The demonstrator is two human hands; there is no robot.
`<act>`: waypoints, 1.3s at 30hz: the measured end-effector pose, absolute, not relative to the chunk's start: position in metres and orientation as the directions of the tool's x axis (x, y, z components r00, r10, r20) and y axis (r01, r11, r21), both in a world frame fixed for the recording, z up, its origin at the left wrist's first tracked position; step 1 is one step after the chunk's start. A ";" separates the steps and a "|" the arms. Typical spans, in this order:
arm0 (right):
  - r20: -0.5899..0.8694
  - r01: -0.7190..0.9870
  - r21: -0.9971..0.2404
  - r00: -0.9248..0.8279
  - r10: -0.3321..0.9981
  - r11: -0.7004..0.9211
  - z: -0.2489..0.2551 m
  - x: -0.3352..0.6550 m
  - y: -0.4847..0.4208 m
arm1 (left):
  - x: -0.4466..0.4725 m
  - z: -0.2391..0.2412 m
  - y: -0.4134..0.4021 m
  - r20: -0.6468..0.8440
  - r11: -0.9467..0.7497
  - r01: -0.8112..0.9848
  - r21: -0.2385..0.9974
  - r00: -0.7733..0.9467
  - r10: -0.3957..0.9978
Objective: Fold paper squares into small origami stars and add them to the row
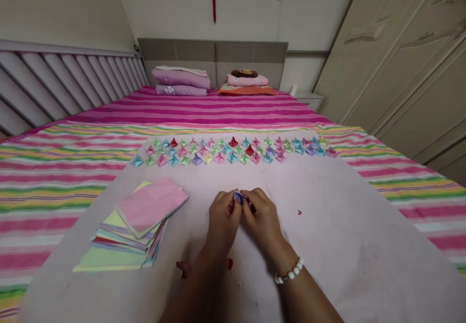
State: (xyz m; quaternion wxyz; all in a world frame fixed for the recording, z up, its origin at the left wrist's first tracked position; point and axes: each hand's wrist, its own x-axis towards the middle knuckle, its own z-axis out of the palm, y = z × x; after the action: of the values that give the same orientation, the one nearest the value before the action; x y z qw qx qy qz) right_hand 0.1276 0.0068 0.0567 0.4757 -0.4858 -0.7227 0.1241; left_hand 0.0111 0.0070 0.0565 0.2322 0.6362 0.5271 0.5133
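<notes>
A small folded piece of blue-purple paper (239, 197) is pinched between both sets of fingertips, mostly hidden by them. My left hand (224, 216) grips its left side, thumb on the near face. From the right, my right hand (262, 218) holds the other side with thumb and bent fingers; a pale beaded bracelet (290, 272) circles that wrist. Beyond the hands, rows of small folded paper shapes (233, 158) in several colours stand across the pale board (320, 255). To the left lies a loose stack of coloured paper sheets (153, 206), pink on top.
A tiny red scrap (299, 212) lies right of the hands, and reddish bits (228, 263) lie near the left forearm. The board rests on a striped bedspread (47, 206). Folded bedding (182, 80) is stacked by the headboard (251, 53); a railing (73, 80) runs along the left.
</notes>
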 end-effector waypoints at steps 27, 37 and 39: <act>0.501 0.445 -0.793 0.087 0.861 0.416 0.062 0.125 0.008 | 0.017 0.048 0.002 0.599 -0.443 0.637 0.631 -0.037 0.800; 0.634 0.515 -0.672 0.029 0.773 0.532 0.061 0.124 0.003 | 0.018 0.044 0.002 0.466 -0.362 0.573 0.735 -0.039 0.884; 0.644 0.533 -0.667 0.060 0.763 0.521 0.061 0.123 0.003 | 0.018 0.045 0.001 0.462 -0.355 0.572 0.740 -0.048 0.886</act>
State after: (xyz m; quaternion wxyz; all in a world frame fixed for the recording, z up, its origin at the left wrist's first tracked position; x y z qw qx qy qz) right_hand 0.1234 0.0029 0.0606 0.5492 -0.4781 -0.6774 0.1047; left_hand 0.0179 0.0007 0.0447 0.1642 0.6701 0.5437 0.4779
